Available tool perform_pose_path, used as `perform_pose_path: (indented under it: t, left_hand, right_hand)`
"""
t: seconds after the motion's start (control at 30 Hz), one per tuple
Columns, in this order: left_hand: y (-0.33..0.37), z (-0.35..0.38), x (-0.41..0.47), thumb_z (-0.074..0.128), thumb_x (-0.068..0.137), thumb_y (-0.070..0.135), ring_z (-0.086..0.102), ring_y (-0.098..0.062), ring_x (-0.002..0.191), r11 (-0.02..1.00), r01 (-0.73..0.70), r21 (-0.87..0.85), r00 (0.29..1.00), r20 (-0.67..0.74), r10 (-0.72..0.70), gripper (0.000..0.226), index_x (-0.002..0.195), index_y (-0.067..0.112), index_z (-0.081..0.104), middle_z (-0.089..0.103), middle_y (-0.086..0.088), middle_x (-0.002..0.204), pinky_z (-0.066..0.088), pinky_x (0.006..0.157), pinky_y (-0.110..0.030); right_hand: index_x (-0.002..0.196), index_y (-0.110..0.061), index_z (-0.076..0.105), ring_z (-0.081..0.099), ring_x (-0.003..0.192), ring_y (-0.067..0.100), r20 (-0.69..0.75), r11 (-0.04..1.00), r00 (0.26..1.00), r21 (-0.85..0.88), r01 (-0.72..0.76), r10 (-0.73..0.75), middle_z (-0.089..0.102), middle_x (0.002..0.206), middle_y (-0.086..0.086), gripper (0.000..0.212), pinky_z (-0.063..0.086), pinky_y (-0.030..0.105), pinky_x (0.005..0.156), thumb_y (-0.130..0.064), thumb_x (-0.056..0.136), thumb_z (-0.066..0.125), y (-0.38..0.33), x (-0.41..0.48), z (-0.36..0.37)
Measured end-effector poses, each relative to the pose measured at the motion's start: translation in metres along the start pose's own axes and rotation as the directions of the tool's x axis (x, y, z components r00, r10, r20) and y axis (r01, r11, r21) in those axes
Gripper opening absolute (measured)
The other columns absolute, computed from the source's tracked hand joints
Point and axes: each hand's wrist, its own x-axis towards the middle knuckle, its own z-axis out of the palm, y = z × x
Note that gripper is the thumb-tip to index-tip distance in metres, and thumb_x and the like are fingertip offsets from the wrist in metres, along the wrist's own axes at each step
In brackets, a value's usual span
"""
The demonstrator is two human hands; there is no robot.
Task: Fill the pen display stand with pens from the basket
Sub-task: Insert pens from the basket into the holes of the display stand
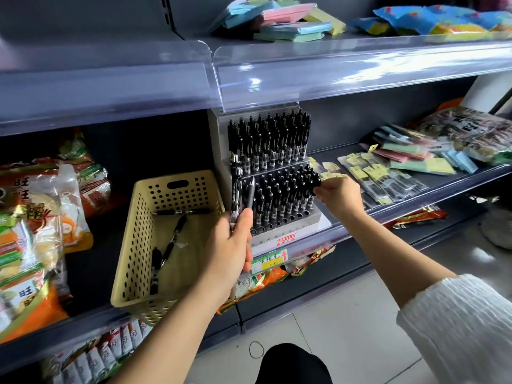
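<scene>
Right sleeve [460,322]: white cloth with a fine crinkled texture, narrow wavy ribs running across it; loose and bulky, with soft folds.
Sleeve edge: gathered and slightly uneven where the cloth ends on the arm, the ribs drawn closer together there.
Right forearm [388,245]: bare from the sleeve edge to the wrist.
Right grip [342,198]: bare.
Left forearm [177,328]: bare along all of its length that shows, from the lower edge of the view to the wrist.
Left grip [230,250]: bare.
Dark garment [293,364]: black, matt and rounded, at the bottom centre of the view; whether it covers a knee or a foot cannot be told.
</scene>
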Motion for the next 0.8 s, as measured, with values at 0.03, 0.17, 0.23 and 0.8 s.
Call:
perform_pose_path:
  t: [0.03,0.17,0.23,0.8]
  left_hand:
    - [0.000,0.000,0.001,0.044,0.095,0.040,0.038,-0.005,0.040,1.000,0.003,-0.015,1.000,-0.001,-0.003,0.026,0.086,0.016,0.049,0.044,0.001,0.070,0.033,0.039,-0.022]
    - [0.000,0.000,0.000,0.045,0.094,0.041,0.039,-0.005,0.041,0.997,0.023,-0.069,1.000,0.006,-0.023,0.032,0.095,0.009,0.052,0.044,0.000,0.072,0.033,0.039,-0.022]
    - [0.001,0.000,-0.001,0.046,0.093,0.042,0.039,-0.005,0.041,0.995,0.038,-0.089,0.999,0.013,-0.037,0.036,0.098,0.006,0.053,0.045,0.000,0.070,0.034,0.040,-0.022]
    - [-0.001,0.016,-0.014,0.048,0.093,0.041,0.060,-0.009,0.055,0.992,0.062,-0.109,0.992,0.117,-0.049,0.023,0.092,0.021,0.059,0.061,0.006,0.066,0.050,0.051,-0.028]
  right_hand:
    - [0.066,-0.007,0.064,0.052,0.062,0.018,0.007,1.000,1.000,0.003,-0.010,0.010,0.062,0.064,0.013,0.024,0.034,0.024,0.053,-0.015,0.088,0.062,0.001,0.001,0.002]
    - [0.076,0.001,0.069,0.052,0.063,0.018,0.018,0.998,0.998,-0.025,-0.059,0.059,0.069,0.078,0.021,0.024,0.039,0.026,0.059,-0.018,0.088,0.062,0.000,0.005,0.001]
    - [0.088,-0.002,0.071,0.059,0.070,0.020,0.005,0.998,0.998,-0.020,-0.067,0.067,0.071,0.084,0.019,0.019,0.046,0.028,0.065,-0.020,0.087,0.065,-0.002,0.002,-0.001]
    - [0.073,-0.013,0.056,0.055,0.062,0.008,0.546,0.630,0.818,0.703,-0.330,-0.180,0.055,0.067,-0.001,0.016,0.043,0.015,0.054,-0.015,0.089,0.061,-0.069,-0.098,-0.015]
